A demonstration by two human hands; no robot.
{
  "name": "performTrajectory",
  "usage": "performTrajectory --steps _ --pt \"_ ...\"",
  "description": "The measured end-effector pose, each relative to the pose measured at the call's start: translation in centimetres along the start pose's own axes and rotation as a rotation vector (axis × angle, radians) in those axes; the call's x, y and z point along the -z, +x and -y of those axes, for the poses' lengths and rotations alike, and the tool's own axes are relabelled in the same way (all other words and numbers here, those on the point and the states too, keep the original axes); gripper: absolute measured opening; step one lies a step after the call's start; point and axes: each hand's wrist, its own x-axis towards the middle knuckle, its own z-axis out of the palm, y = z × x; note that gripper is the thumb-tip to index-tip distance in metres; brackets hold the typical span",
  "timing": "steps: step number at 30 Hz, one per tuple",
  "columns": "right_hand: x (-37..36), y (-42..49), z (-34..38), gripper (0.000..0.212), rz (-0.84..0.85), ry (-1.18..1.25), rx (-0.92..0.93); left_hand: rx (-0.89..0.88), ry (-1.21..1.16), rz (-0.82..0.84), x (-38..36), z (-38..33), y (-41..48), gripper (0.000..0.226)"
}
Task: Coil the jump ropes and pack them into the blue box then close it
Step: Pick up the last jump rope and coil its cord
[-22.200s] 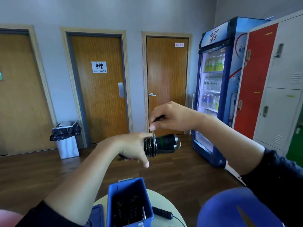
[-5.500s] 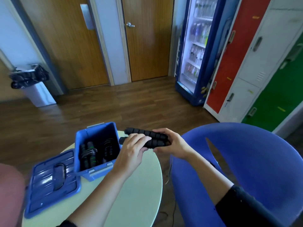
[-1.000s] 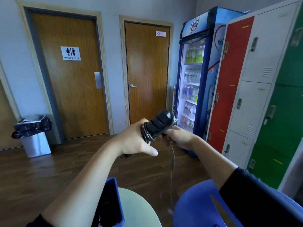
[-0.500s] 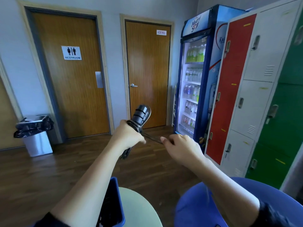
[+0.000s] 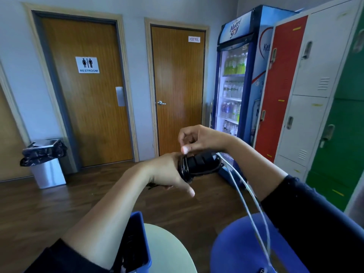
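My left hand (image 5: 167, 174) grips the black ribbed jump rope handles (image 5: 201, 163), held level at chest height with several turns of cord wound around them. My right hand (image 5: 199, 139) hovers just above the handles, thumb and fingers pinching the cord (image 5: 248, 203). The loose cord loops down to the right past my right forearm. The blue box (image 5: 137, 241) stands open at the bottom edge, mostly hidden by my left arm; dark coiled ropes show inside it.
The box rests on a round pale green table (image 5: 167, 251). A blue chair (image 5: 236, 247) is at lower right. Beyond stand a drinks fridge (image 5: 238, 85), red, white and green lockers (image 5: 307, 95), two wooden doors and a bin (image 5: 47, 164).
My right hand has swung up from the right side to above the handles, carrying the cord over them. The handles have tipped from upright to level in my left hand.
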Motion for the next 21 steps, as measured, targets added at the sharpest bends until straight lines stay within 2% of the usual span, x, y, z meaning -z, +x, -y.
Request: performTrajectory --steps 3,5,6,9,11,13,15,17,19,21 --pt "0.0 0.0 -2.0 0.012 -0.032 0.162 -0.062 -0.146 -0.113 -0.012 0.1 -0.2 -0.5 0.030" --pt "-0.6 -0.7 -3.3 0.027 -0.098 0.111 -0.098 -0.165 -0.179 -0.055 0.1 0.1 -0.8 0.037" --pt "-1.2 -1.1 -3.6 0.032 -0.139 0.095 -0.124 -0.163 -0.181 -0.092 0.1 0.4 -0.9 0.048" --pt "-3.4 -2.0 -3.2 0.038 -0.279 0.156 -0.194 -0.185 -0.257 -0.236 -0.3 1.2 -0.6 0.070" --pt "-4.9 -2.0 -3.3 0.038 -0.316 0.296 -0.242 -0.226 -0.362 -0.311 -0.8 1.2 -0.4 0.071" --pt "-6.0 -2.0 -3.9 0.045 -0.372 0.362 -0.340 -0.245 -0.516 -0.357 -0.9 0.9 -0.5 0.062" --pt "-6.8 -2.4 -4.5 0.051 -0.440 0.349 -0.402 -0.197 -0.629 -0.393 -0.7 1.1 -0.5 0.052" --pt "-7.4 -2.8 -4.5 0.053 -0.481 0.284 -0.411 -0.100 -0.624 -0.412 -0.7 1.6 -0.4 0.051" --pt "-7.7 -3.2 -3.9 0.052 -0.515 0.079 -0.428 0.025 -0.570 -0.476 -0.9 2.2 0.1 0.058" --pt "-7.5 -3.6 -3.0 0.047 -0.559 -0.172 -0.425 0.191 -0.489 -0.598 -0.9 2.7 0.6 0.076"
